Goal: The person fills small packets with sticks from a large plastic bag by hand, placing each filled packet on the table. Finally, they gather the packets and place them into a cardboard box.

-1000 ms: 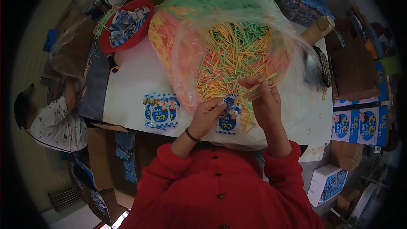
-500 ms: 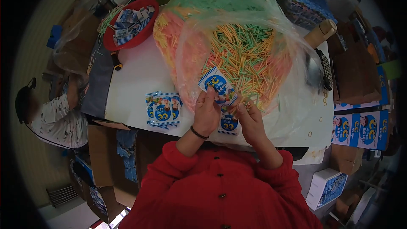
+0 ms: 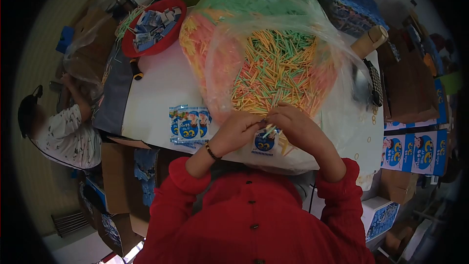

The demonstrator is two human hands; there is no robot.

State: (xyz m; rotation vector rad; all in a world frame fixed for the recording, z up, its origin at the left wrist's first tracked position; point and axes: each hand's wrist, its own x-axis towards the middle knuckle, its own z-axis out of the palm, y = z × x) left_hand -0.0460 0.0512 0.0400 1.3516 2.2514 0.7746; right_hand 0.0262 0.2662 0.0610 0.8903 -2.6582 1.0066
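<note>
My left hand [image 3: 239, 129] and my right hand [image 3: 298, 126] meet at the near edge of the open bag, fingertips almost touching. The left fingers are pinched together; what they hold, if anything, is hidden. A few thin pastel sticks [image 3: 270, 130] poke out under my curled right fingers. Just below lies a blue-and-white printed packet [image 3: 264, 145], partly covered by the hands. Beyond them the big clear plastic bag [image 3: 222, 63] gapes, full of loose orange, green and pink sticks [image 3: 278, 68]. Left of my left hand, several similar packets [image 3: 188, 124] lie overlapped.
A red bowl [image 3: 128, 44] of small packets stands back left, with a black-and-yellow tool [image 3: 136, 69] beside it. A brown roll [image 3: 370, 41] lies back right. Printed cartons [image 3: 415, 150] are stacked at right. Another person [image 3: 63, 134] works at far left.
The packet held up between my hands is no longer visible there. Both hands have come together, with the right hand turned over and sticks showing beneath it.
</note>
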